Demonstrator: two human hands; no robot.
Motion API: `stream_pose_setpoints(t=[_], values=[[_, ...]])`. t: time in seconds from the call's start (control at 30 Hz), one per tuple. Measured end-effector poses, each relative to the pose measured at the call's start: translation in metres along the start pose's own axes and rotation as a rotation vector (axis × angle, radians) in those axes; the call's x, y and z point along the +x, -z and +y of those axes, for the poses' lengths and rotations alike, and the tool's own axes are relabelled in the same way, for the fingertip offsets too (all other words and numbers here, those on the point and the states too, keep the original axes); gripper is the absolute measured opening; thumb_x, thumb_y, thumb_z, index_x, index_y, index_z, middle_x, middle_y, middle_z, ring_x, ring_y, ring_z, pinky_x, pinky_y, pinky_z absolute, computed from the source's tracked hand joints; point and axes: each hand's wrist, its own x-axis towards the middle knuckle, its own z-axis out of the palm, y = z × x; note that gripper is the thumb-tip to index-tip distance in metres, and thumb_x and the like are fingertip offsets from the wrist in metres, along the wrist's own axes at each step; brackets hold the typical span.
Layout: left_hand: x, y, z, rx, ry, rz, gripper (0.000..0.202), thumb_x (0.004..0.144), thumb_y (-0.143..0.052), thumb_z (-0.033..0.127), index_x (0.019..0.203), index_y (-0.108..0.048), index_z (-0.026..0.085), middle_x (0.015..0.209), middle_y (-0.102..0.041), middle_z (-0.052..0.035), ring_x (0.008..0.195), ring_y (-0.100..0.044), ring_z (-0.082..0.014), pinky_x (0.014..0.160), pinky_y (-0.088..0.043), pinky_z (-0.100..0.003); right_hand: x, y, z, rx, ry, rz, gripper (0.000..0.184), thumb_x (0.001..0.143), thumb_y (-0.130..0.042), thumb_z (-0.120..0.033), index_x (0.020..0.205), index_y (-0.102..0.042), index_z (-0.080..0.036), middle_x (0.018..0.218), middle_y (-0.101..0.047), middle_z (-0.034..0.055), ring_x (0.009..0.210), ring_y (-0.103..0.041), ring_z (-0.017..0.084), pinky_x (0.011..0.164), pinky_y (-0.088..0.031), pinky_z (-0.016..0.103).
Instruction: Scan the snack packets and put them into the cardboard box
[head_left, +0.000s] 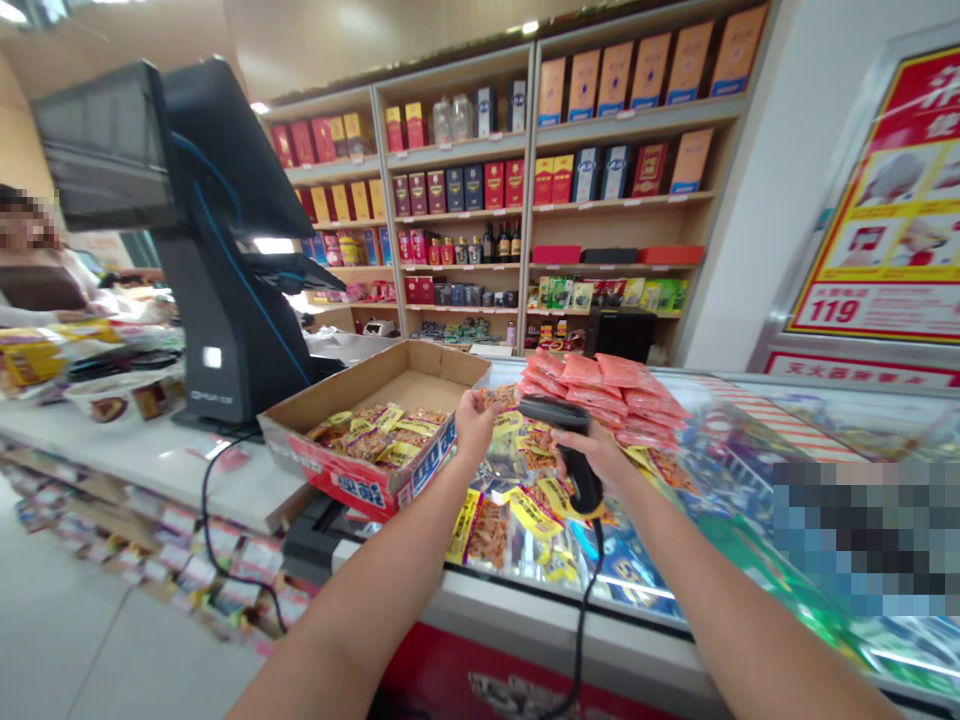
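Note:
My left hand (476,425) is raised over the counter, with its fingertips pinching a small brown snack packet (499,397). My right hand (592,455) grips a black handheld barcode scanner (570,445), whose head points toward that packet and whose coiled cord (589,600) hangs down. Yellow-labelled snack packets (510,530) lie scattered under both hands. Beyond them is a heap of pink packets (600,390). To the left stands an open cardboard box (390,470) with a red printed side, holding more yellow-labelled packets.
A black checkout terminal (225,250) stands on the white counter (150,460) at left. A person (37,285) stands behind it beside piled goods. Shelves of boxed liquor and bottles (525,200) fill the back wall. A red-and-yellow poster (877,220) hangs at right.

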Motion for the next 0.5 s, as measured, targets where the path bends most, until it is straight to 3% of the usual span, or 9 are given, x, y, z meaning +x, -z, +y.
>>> stream_pose_setpoints(t=[0.17,0.27,0.4,0.5], values=[[0.012,0.009,0.034,-0.018,-0.144,0.153,0.020,0.075,-0.064,0.022,0.092,-0.053,0.019,0.089,-0.064,-0.0019,0.084,-0.063,-0.0145,0.082,-0.048,-0.026,0.003,-0.023,-0.023,0.038,0.047,-0.025,0.024,0.062,-0.074,-0.040,0.070,-0.064,-0.020,0.056,-0.065,0.0009,0.037,-0.055,0.014,0.037,-0.043,0.026],[0.034,0.036,0.058,-0.041,-0.210,0.409,0.030,0.081,-0.056,0.020,0.110,-0.049,0.019,0.109,-0.061,-0.0062,0.102,-0.062,-0.0160,0.094,-0.046,-0.028,0.008,-0.044,-0.041,0.077,0.071,-0.070,0.029,0.059,-0.076,-0.038,0.076,-0.063,-0.019,0.071,-0.071,0.0015,0.038,-0.057,0.013,0.036,-0.046,0.026],[0.054,0.083,0.087,0.042,-0.223,0.759,0.053,0.079,-0.053,0.010,0.131,-0.040,0.014,0.138,-0.046,-0.0160,0.131,-0.045,-0.0213,0.113,-0.031,-0.035,0.017,-0.071,-0.053,0.080,0.094,-0.161,0.030,0.060,-0.074,-0.039,0.077,-0.062,-0.017,0.070,-0.071,0.0036,0.038,-0.057,0.013,0.036,-0.045,0.025],[0.046,0.100,0.106,0.154,-0.299,0.830,0.061,0.076,-0.056,0.008,0.134,-0.040,0.013,0.148,-0.036,-0.0177,0.142,-0.030,-0.0232,0.119,-0.019,-0.037,0.020,-0.084,-0.053,0.065,0.107,-0.207,0.028,0.060,-0.073,-0.039,0.074,-0.063,-0.017,0.062,-0.069,0.0028,0.036,-0.056,0.013,0.036,-0.044,0.024]])
